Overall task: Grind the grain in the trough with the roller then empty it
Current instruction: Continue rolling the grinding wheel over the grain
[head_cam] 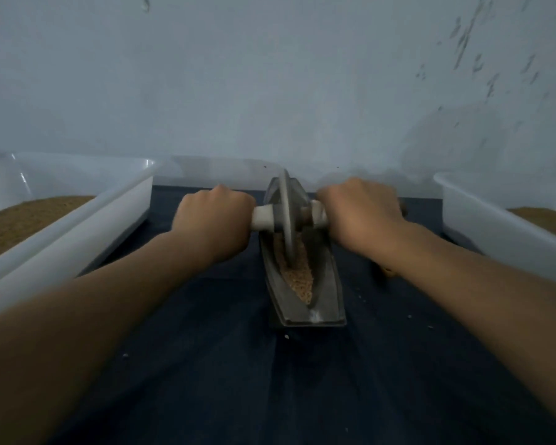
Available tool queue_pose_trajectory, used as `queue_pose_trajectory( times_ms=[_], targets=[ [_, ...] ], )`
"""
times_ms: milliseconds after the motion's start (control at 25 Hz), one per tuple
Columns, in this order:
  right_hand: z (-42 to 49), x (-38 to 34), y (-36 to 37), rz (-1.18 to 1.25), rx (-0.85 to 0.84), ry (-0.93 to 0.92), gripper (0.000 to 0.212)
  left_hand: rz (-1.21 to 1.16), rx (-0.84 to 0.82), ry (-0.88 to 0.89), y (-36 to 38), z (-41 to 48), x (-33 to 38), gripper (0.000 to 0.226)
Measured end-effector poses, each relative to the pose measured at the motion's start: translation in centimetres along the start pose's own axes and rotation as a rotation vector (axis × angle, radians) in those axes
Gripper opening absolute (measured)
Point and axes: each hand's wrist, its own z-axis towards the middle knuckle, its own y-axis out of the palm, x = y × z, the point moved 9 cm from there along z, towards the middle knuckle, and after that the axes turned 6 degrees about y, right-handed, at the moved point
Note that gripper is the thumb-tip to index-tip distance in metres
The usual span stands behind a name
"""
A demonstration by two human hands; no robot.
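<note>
The trough (321, 303) is a long grey metal dish shaped like a little boat, pointed at the near end and set on a flat base; it lies in the middle of a dark blue cloth (270, 380), running straight away from the person; inside it is a thin strip of grain (299, 281), pale brown and crumbly, which fills the bottom of the groove toward the near tip. The roller (286, 216) is a thin grey metal wheel that stands on its edge in the groove, near the far half of the trough, with its bottom edge down in the grain; a pale round handle (264, 216) goes through the middle of the wheel and sticks out on both sides. The left hand (212, 216) is curled tight round the left end of the handle, knuckles up; the right hand (360, 213) is curled tight round the right end in the same way; both arms reach forward over the cloth. A white plastic left tub (87, 226) sits just beside the cloth and has a brown heap (20, 220) in it; a white right tub (482, 220) sits on the other side, also with brown stuff inside. A few tiny pale crumbs (126, 355) lie on the cloth; behind it all is a pale grey-blue wall (270, 75) with dark marks at the upper right.
</note>
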Motion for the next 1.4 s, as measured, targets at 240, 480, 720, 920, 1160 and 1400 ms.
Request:
queue_pose_trajectory(
  times_ms=[240, 480, 720, 920, 1160, 1400],
  targets=[
    [-2.5, 1.7, 0.7, 0.058, 0.100, -0.072, 0.034, 0.155, 0.115, 0.111, -2.1, -1.3, 1.3, 0.005],
    [2.1, 2.3, 4.3, 0.149, 0.175, 0.123, 0.010, 0.179, 0.025, 0.024, -0.9, 4.9, 1.1, 0.012],
    [0.5, 2.0, 3.2, 0.146, 0.218, 0.101, 0.017, 0.170, 0.137, 0.050, -1.1, 2.7, 1.2, 0.008],
    [0.2, 1.4, 1.9, 0.085, 0.221, 0.053, 0.017, 0.096, 0.145, 0.025, -0.7, 1.5, 0.6, 0.006],
    [0.8, 0.5, 1.2, 0.014, 0.099, -0.012, 0.017, -0.088, -0.055, 0.018, 1.0, 0.5, -0.5, 0.013],
    [-1.2, 1.3, 1.0, 0.070, -0.008, 0.015, 0.021, -0.144, -0.271, 0.097, 0.4, 0.0, 0.2, 0.028]
  ],
)
